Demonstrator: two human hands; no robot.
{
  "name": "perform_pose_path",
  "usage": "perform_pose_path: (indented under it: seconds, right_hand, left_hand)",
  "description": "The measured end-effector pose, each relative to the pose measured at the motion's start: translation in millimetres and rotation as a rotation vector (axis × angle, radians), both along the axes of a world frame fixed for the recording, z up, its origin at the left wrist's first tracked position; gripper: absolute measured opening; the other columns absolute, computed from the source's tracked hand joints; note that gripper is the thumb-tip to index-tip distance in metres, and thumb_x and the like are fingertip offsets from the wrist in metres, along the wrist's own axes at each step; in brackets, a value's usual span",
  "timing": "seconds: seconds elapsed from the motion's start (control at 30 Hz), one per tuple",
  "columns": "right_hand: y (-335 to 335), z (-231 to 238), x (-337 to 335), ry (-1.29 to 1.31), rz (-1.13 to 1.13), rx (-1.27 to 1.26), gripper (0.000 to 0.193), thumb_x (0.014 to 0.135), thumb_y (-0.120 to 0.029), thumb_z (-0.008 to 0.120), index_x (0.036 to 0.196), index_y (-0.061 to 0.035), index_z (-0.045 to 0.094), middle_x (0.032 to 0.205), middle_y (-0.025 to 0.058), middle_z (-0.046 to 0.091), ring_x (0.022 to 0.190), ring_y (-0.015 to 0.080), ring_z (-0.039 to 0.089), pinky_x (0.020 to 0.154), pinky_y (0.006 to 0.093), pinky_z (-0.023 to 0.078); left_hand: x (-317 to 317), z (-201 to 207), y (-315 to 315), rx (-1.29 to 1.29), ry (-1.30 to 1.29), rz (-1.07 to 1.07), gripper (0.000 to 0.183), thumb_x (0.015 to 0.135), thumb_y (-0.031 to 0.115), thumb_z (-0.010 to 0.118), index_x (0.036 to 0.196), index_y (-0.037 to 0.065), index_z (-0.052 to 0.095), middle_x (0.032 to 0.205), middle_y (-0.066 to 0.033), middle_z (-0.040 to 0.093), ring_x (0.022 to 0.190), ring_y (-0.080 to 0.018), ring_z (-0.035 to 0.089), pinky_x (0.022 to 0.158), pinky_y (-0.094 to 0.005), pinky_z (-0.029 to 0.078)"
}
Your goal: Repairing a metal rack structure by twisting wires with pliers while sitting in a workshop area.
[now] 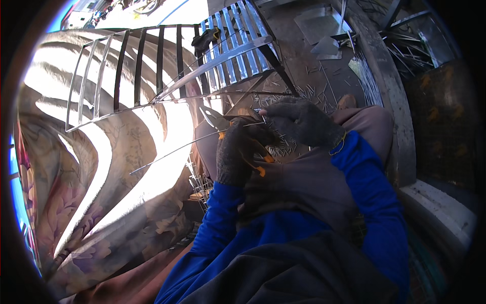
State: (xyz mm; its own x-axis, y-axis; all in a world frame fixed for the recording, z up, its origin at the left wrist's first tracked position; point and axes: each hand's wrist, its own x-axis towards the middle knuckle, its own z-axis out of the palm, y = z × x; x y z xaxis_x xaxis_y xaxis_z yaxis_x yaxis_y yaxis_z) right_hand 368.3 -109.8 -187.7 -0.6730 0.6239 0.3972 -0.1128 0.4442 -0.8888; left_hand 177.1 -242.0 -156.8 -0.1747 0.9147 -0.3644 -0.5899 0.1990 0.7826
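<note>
My left hand, in a dark work glove, is closed round snips with bright jaws and black-and-orange handles. The jaws stick out past my thumb and point up and to the left. A thin metal rod slants from the lower left up to the fingers of my right hand. That hand wears a dark glove too, with one bare fingertip showing, and pinches the rod near its end. Part of the rod passes at my left hand; whether those fingers also grip it is hidden.
A metal frame with parallel bars stands ahead on the left, a dark glove hanging on it. Short cut rod pieces litter the floor. A bundle of long rods lies by a concrete ledge. Patterned cloth spreads at left.
</note>
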Motion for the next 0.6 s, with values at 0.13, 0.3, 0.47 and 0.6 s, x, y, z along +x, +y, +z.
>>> perform_pose_path:
  seconds: [0.13,0.3,0.47,0.6]
  right_hand:
    - [1.5,2.4,1.0,0.003,0.004,0.055,0.029,0.093,-0.008,0.072,0.122,-0.0071,0.073,0.115,0.0144,0.072,0.108,0.0282,0.070,0.093,0.0388,0.057]
    - [1.3,1.2,3.6,-0.041,0.021,0.109,0.032,0.091,-0.004,0.075,0.122,-0.0106,0.075,0.121,0.0125,0.070,0.116,0.0262,0.067,0.099,0.0386,0.056]
    - [3.6,10.7,8.4,0.009,-0.024,0.035,0.035,0.088,-0.005,0.077,0.123,-0.0104,0.074,0.118,0.0127,0.070,0.114,0.0259,0.068,0.098,0.0376,0.055]
    - [11.4,7.8,13.9,-0.074,-0.083,0.040,0.037,0.089,-0.009,0.077,0.126,-0.0101,0.072,0.117,0.0124,0.070,0.114,0.0250,0.068,0.098,0.0378,0.054]
  left_hand:
    - [-1.1,-5.5,-0.9,0.057,0.251,-0.022,0.023,0.109,0.011,0.046,0.123,-0.002,0.058,0.106,-0.0146,0.072,0.091,-0.0209,0.073,0.075,-0.0298,0.060]
    - [-5.4,-14.9,-0.2,0.082,0.366,-0.030,0.022,0.108,0.010,0.047,0.123,-0.002,0.057,0.105,-0.0140,0.072,0.090,-0.0203,0.072,0.075,-0.0295,0.060]
    - [-13.3,-16.5,-0.9,0.100,0.649,-0.076,0.022,0.110,0.015,0.044,0.119,0.000,0.058,0.103,-0.0137,0.071,0.086,-0.0201,0.072,0.071,-0.0295,0.059]
    - [-17.2,-8.0,-7.0,-0.004,0.095,0.076,0.027,0.111,0.026,0.044,0.117,0.003,0.058,0.103,-0.0156,0.071,0.083,-0.0222,0.071,0.069,-0.0317,0.060]
